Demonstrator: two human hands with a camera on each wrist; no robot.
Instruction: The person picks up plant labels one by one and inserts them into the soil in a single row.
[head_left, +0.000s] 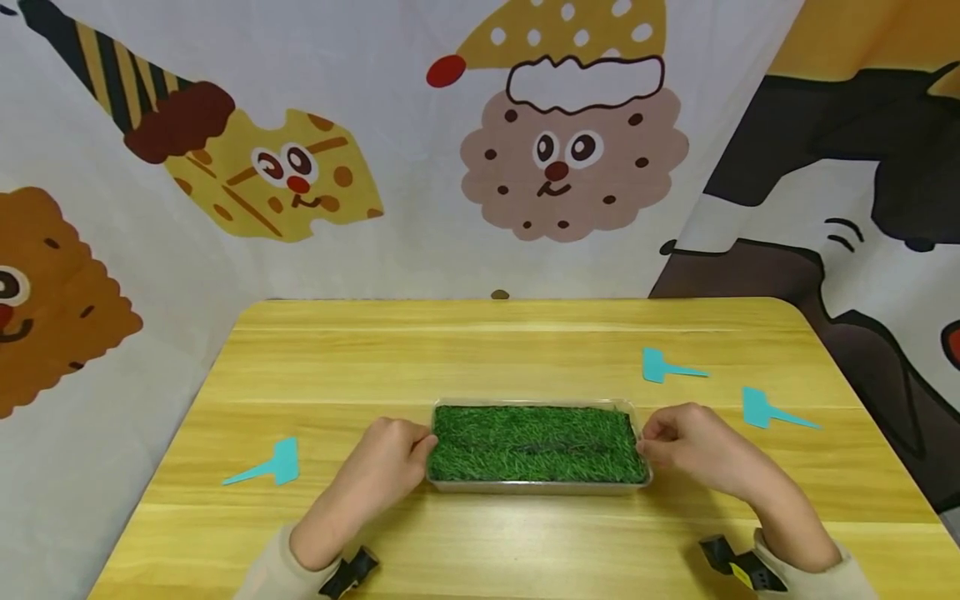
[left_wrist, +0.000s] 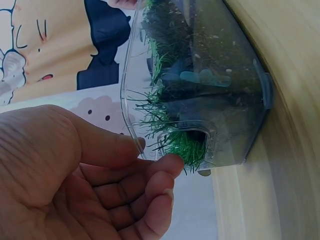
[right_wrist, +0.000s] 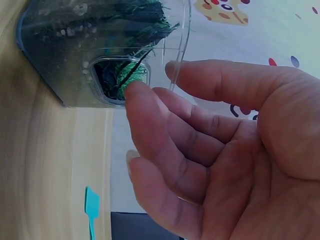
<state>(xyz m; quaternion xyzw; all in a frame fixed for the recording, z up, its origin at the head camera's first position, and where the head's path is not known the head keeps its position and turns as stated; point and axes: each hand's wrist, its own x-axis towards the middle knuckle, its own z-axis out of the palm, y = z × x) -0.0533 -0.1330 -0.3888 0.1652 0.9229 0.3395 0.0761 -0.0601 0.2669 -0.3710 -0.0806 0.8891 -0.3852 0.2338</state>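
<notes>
A clear plastic box [head_left: 536,488] stands on the table, holding a mat of green artificial grass [head_left: 536,442] up near its rim. At its left end my left hand [head_left: 386,458] pinches the rim between thumb and forefinger, the other fingers curled below. My right hand [head_left: 697,442] pinches the rim at the opposite end in the same way. Each wrist view shows a rounded cutout in the box's end wall, with grass blades [left_wrist: 185,150] poking out on the left and green grass [right_wrist: 131,72] visible inside on the right.
A turquoise T-shaped plant label [head_left: 285,461] lies left of the left hand. Two more, a farther label [head_left: 656,365] and a nearer label [head_left: 757,408], lie beyond the right hand. The wooden table [head_left: 360,350] ends at a cartoon-printed cloth [head_left: 405,258].
</notes>
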